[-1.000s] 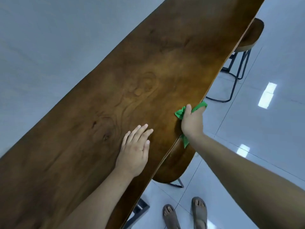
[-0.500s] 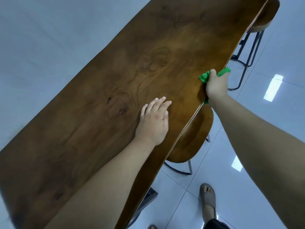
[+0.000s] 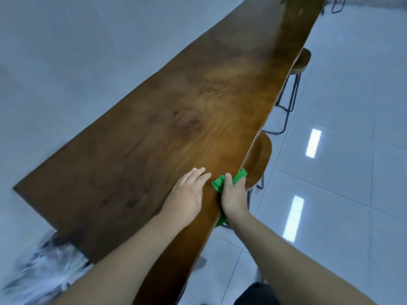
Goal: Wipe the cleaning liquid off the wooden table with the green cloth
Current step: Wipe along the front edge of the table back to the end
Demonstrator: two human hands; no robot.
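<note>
A long dark wooden table (image 3: pixel 167 133) runs from the lower left to the upper right of the head view. My right hand (image 3: pixel 234 195) grips a bunched green cloth (image 3: pixel 218 183) against the table's right edge, and part of the cloth hangs below the edge. My left hand (image 3: pixel 187 195) lies flat, palm down, on the tabletop just left of the cloth, fingers together. I cannot make out any liquid on the wood.
A wooden stool (image 3: pixel 259 159) is tucked under the table's right edge just beyond my right hand. A second stool (image 3: pixel 300 61) with black metal legs stands farther along. A blurred grey-white object (image 3: pixel 44 269) sits by the table's near left corner. The floor is glossy tile.
My right hand has slid the cloth back along the table edge toward me, ending beside my left hand. The view has shifted, showing more of the table's far end.
</note>
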